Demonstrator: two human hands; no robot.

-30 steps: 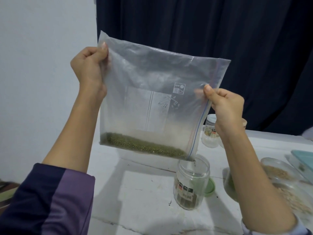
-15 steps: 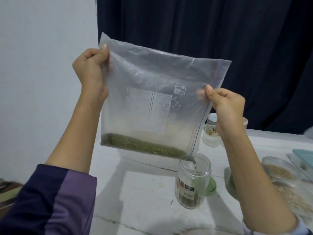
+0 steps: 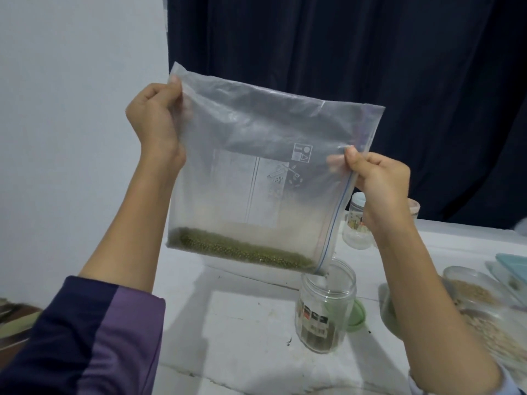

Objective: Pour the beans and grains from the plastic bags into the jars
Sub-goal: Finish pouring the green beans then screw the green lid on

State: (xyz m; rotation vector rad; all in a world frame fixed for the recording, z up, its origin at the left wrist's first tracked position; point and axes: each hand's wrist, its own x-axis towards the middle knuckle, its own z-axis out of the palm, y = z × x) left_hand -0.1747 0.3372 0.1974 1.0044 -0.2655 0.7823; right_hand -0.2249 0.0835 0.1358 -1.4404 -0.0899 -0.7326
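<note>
Behind our hands hangs a dark navy curtain (image 3: pixel 370 67) beside a pale wall (image 3: pixel 71 109), and below them lies a white table (image 3: pixel 242 337) with scuffed marks. We hold a clear plastic zip bag (image 3: pixel 256 166) up in the air, turned on its side so the blue zip line runs down its right edge. Our left hand (image 3: pixel 154 121) pinches the bag's upper left corner, fingers curled and thumb pressed to the plastic. Our right hand (image 3: pixel 379 178) pinches the zip edge partway down, fingers curled round it as well. Green beans (image 3: pixel 242 250) lie in a thin band along the bag's low edge, sloping toward the lower right corner. That corner hangs just above the mouth of 1 open glass jar (image 3: pixel 326 312) standing upright on the table, with a dark layer in its bottom and a label on its side. A green lid (image 3: pixel 356 315) lies flat just behind the jar. Farther back stands a small capped jar (image 3: pixel 356 223), partly hidden by our right wrist. To the right sit clear containers of pale grains (image 3: pixel 470 292), blurred at the edge. Our left sleeve (image 3: pixel 85 337) is navy and purple.
</note>
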